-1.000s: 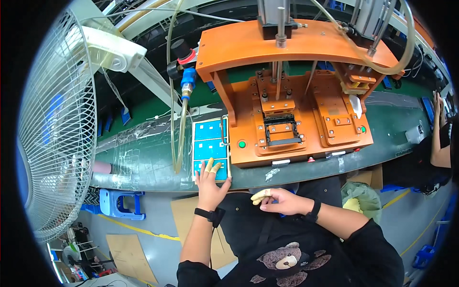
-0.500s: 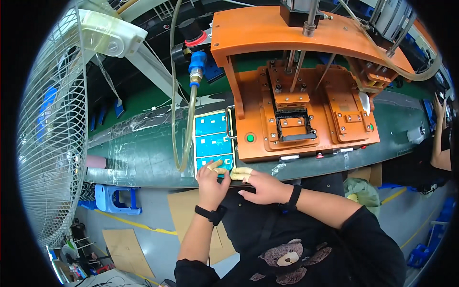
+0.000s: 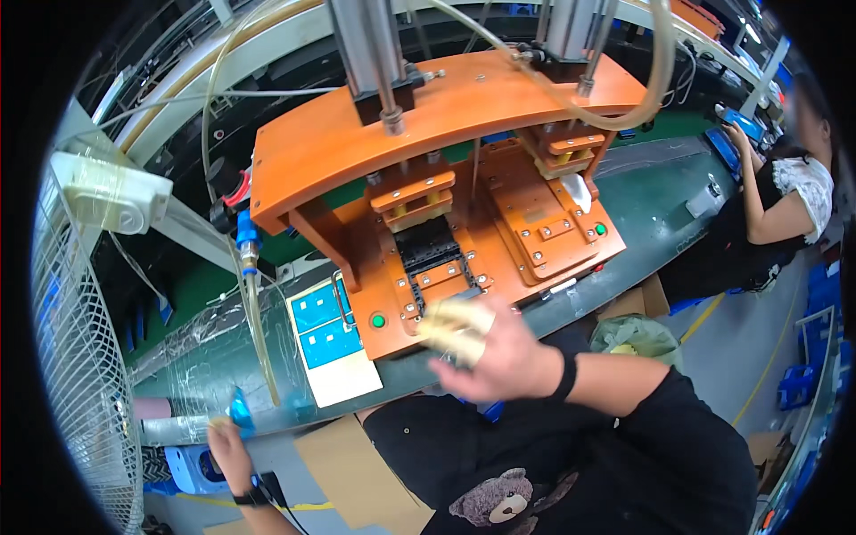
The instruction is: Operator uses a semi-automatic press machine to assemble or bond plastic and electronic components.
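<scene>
At the left, above the bench's near edge, my left hand (image 3: 230, 453) pinches a crumpled blue film piece (image 3: 240, 410) at its fingertips. My right hand (image 3: 499, 352), wearing pale yellow finger cots, is over the front of the orange press (image 3: 383, 334). Its fingers are smeared by motion, and what they hold, if anything, cannot be made out. Just beyond them, a black plastic frame (image 3: 428, 252) sits in the press's left fixture. Left of the press lies a backing sheet (image 3: 343, 383) with blue film panels (image 3: 330, 343) on its upper part and a bare cream lower part.
A white fan (image 3: 80, 357) stands at the far left. A clear hose (image 3: 260, 343) hangs from a blue fitting (image 3: 247, 234) over the green bench (image 3: 205, 366). At the right, another person (image 3: 776, 205) works at the bench. A blue stool (image 3: 192, 468) is below.
My view has swung rightward. My left hand has gone from the sheet to the left with blue film; the sheet's lowest panel is now bare. My right hand has moved over the press front.
</scene>
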{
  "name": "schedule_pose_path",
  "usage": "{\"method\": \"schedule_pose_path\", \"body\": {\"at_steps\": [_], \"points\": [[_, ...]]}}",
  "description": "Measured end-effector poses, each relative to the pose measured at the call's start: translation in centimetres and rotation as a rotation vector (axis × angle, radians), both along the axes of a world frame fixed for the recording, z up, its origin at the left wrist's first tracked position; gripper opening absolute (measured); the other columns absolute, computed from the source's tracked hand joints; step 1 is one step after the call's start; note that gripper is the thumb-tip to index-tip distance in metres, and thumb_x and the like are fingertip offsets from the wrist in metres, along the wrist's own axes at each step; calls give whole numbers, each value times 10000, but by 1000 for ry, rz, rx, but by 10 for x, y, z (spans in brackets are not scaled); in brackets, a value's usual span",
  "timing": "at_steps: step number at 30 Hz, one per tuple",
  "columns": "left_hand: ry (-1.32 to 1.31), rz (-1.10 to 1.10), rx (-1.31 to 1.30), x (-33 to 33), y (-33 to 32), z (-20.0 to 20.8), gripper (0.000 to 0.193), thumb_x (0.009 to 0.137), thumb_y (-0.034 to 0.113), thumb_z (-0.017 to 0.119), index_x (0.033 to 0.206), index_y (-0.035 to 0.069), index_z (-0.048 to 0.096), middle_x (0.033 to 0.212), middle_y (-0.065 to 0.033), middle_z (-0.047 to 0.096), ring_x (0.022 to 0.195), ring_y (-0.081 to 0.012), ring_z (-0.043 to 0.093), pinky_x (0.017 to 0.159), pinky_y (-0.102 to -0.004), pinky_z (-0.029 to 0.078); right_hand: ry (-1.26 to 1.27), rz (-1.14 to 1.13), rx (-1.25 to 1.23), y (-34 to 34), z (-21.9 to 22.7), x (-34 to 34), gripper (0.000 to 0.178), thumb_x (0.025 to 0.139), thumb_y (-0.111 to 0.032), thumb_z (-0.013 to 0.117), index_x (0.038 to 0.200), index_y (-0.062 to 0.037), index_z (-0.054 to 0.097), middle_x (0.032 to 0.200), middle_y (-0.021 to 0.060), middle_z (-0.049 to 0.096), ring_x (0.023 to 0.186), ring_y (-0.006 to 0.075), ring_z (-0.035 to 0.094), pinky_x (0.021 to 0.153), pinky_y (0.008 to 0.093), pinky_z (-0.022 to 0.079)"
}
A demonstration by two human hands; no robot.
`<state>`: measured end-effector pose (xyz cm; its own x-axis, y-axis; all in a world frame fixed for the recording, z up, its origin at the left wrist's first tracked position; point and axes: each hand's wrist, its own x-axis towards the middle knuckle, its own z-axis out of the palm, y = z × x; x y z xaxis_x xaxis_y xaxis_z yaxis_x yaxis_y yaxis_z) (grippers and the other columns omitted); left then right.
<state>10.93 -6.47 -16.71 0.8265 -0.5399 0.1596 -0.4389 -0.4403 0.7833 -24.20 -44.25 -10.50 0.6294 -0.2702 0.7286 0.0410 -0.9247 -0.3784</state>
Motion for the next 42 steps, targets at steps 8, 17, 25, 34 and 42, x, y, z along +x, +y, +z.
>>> {"method": "schedule_pose_path", "body": {"at_steps": [8,17,25,34,42], "points": [[583,-664,43,-140,-115,30,60,888,22,577,946,17,593,923,-37,603,771,-88,541,701,-230,444,122,-15,-222,-63,20,-15,251,712,-77,698,962,-65,687,919,55,619,881,245,597,753,348,487],[-369,-713,-12,-158,-322,82,70,883,66,606,916,7,591,1052,-130,590,861,-209,596,770,-297,475,-365,-99,880,-79,61,-207,229,946,-167,578,1014,34,664,874,82,699,765,157,658,700,291,518],[-269,-522,502,-116,-400,81,270,892,220,586,1096,48,624,1106,-188,637,1057,-356,592,892,-416,486,-1088,-374,1450,-173,-114,-327,221,983,-217,527,1095,-40,599,976,72,663,890,189,642,785,307,511],[94,-474,-6,-86,-415,46,368,924,133,603,1268,58,493,1209,-62,566,1050,-136,570,871,-280,500,-813,-603,1598,-247,-150,-280,254,981,-210,518,1105,6,566,918,127,651,764,217,662,687,302,567],[-631,-481,328,-107,-415,64,236,878,220,585,1065,79,613,1027,-145,643,984,-322,611,818,-424,499,-292,-987,1122,-198,-141,-285,403,924,-208,605,1264,-24,491,606,35,563,471,93,522,417,250,417]]}}
